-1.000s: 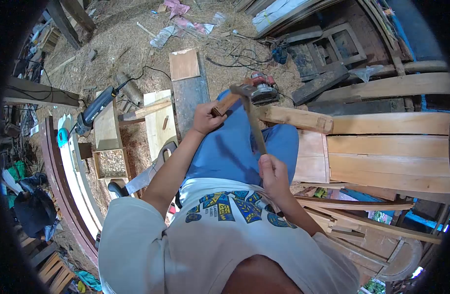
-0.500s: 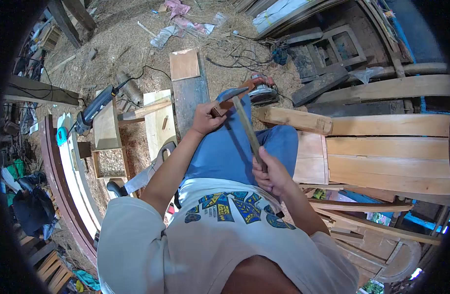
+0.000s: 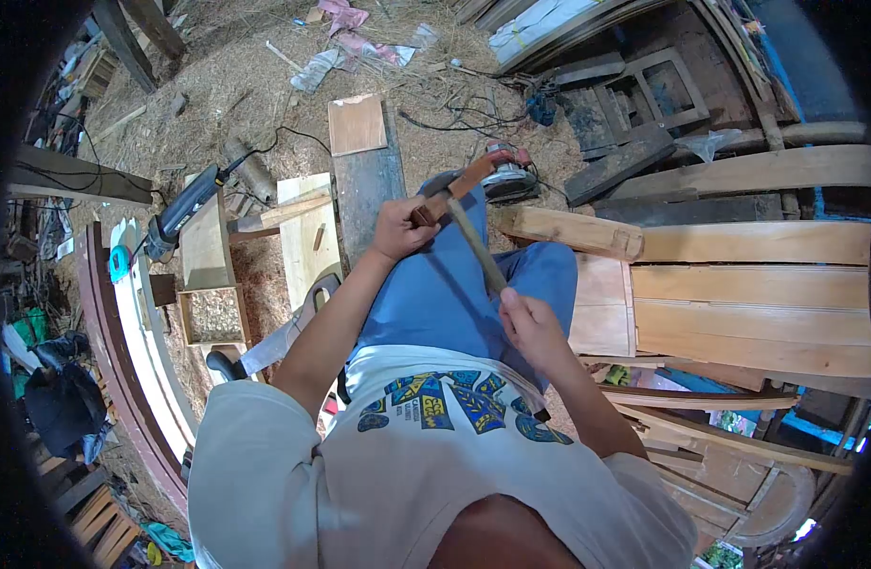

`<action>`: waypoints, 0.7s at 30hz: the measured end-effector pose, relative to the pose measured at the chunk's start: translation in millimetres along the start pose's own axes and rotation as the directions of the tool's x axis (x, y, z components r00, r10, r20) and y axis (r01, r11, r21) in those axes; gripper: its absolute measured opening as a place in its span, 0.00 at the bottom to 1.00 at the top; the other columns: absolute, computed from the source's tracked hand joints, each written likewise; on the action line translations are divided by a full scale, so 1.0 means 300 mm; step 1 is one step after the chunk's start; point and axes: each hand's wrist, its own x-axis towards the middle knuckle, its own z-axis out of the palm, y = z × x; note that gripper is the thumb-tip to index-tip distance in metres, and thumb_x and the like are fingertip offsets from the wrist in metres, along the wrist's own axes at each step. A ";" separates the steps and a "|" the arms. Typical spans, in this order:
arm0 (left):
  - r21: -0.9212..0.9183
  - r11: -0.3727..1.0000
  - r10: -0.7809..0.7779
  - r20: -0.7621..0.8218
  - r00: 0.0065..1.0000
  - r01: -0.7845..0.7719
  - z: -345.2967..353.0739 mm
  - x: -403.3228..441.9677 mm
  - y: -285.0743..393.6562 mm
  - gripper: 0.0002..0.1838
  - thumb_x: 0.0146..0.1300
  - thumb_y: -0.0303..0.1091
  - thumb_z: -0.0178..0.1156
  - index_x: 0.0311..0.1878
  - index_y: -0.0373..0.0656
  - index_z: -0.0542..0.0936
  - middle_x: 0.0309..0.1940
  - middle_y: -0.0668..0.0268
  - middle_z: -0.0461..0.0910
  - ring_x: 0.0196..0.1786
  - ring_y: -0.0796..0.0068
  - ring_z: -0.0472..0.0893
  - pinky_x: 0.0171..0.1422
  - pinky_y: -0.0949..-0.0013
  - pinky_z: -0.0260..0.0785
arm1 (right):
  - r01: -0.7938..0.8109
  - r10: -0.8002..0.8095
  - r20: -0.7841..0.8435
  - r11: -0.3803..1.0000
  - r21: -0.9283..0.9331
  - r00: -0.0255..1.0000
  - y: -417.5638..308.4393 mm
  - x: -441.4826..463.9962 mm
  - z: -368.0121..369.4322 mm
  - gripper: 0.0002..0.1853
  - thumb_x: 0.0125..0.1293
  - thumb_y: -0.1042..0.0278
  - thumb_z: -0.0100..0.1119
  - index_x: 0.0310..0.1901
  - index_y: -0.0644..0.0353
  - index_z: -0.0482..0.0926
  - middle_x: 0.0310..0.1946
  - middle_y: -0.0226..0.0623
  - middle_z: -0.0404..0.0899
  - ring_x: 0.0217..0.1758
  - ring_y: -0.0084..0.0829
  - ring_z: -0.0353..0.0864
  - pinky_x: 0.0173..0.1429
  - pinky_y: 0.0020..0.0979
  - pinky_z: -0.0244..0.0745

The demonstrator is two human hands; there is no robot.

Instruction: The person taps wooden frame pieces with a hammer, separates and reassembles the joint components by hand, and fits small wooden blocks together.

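Observation:
My left hand [image 3: 405,230] is closed round a reddish-brown wooden piece [image 3: 471,177] above my lap, its far end pointing up and right toward a red power tool [image 3: 507,174]. My right hand [image 3: 532,327] grips the wooden handle of a hammer [image 3: 477,247]. The hammer's head is at the wooden piece, just right of my left hand; whether the two touch is hard to tell. Both hands are over my blue-clad legs.
A black power tool [image 3: 184,213] and a handsaw [image 3: 284,339] lie at the left. A thick wood block [image 3: 573,230] and pale boards [image 3: 753,284] are at the right. A dark plank [image 3: 371,194] lies ahead, near cables [image 3: 464,121] on the shavings-covered ground.
The hammer has swung and its head has dropped toward the wooden piece. My right hand has shifted slightly. The wooden piece has tilted a little in my left hand.

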 end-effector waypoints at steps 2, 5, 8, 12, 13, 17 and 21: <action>0.022 1.000 -0.013 0.024 1.000 0.012 -0.001 -0.011 -0.013 0.13 0.47 0.34 0.77 0.34 0.42 0.83 0.22 0.55 0.78 0.24 0.54 0.80 0.31 0.59 0.71 | 0.048 -0.068 -0.102 0.980 -0.191 0.992 -0.034 -0.030 0.000 0.30 0.81 0.41 0.48 0.36 0.65 0.78 0.23 0.41 0.77 0.28 0.38 0.79 0.36 0.37 0.70; 0.005 1.000 0.021 0.012 1.000 -0.021 0.006 -0.004 -0.018 0.13 0.49 0.34 0.77 0.35 0.42 0.84 0.23 0.56 0.79 0.24 0.56 0.81 0.32 0.60 0.72 | 0.011 -0.053 -0.118 0.944 -0.330 0.992 -0.058 -0.037 0.007 0.28 0.81 0.44 0.50 0.40 0.69 0.79 0.28 0.54 0.81 0.32 0.51 0.82 0.39 0.45 0.73; -0.015 1.000 0.021 -0.016 1.000 -0.021 0.005 0.000 0.011 0.13 0.50 0.34 0.77 0.35 0.42 0.83 0.24 0.56 0.80 0.25 0.56 0.81 0.32 0.60 0.72 | 0.103 -0.176 -0.156 0.916 -0.388 0.972 -0.080 -0.063 0.032 0.27 0.80 0.45 0.50 0.41 0.67 0.81 0.29 0.60 0.81 0.34 0.58 0.83 0.40 0.47 0.74; -0.032 0.998 -0.047 0.027 0.999 0.048 -0.001 0.001 0.017 0.12 0.52 0.33 0.76 0.35 0.41 0.83 0.25 0.55 0.80 0.26 0.57 0.82 0.32 0.60 0.72 | 0.050 -0.149 -0.208 0.907 -0.418 0.967 -0.107 -0.066 0.045 0.26 0.80 0.46 0.52 0.39 0.66 0.80 0.26 0.60 0.79 0.32 0.61 0.81 0.35 0.48 0.73; -0.040 0.998 -0.051 0.043 0.998 0.053 -0.004 0.006 0.020 0.12 0.52 0.33 0.76 0.35 0.41 0.83 0.25 0.55 0.81 0.26 0.57 0.82 0.32 0.60 0.73 | 0.049 -0.153 -0.210 0.901 -0.431 0.966 -0.103 -0.059 0.041 0.25 0.80 0.47 0.52 0.38 0.66 0.80 0.25 0.59 0.78 0.30 0.61 0.81 0.34 0.48 0.72; 0.027 1.000 -0.012 0.008 1.000 0.012 -0.010 0.000 0.036 0.11 0.52 0.32 0.76 0.34 0.41 0.83 0.25 0.56 0.81 0.26 0.60 0.83 0.33 0.61 0.73 | 0.149 -0.266 -0.207 0.879 -0.452 0.941 -0.107 -0.075 0.051 0.23 0.79 0.49 0.54 0.36 0.65 0.78 0.23 0.58 0.77 0.29 0.62 0.80 0.32 0.48 0.71; 0.035 0.999 -0.013 -0.001 1.000 0.013 0.011 -0.006 0.004 0.10 0.52 0.30 0.75 0.33 0.41 0.83 0.26 0.58 0.82 0.27 0.61 0.84 0.33 0.62 0.73 | 0.077 -0.200 -0.191 0.856 -0.511 0.961 -0.107 -0.058 0.043 0.23 0.79 0.50 0.55 0.35 0.65 0.77 0.23 0.59 0.77 0.31 0.62 0.81 0.33 0.50 0.72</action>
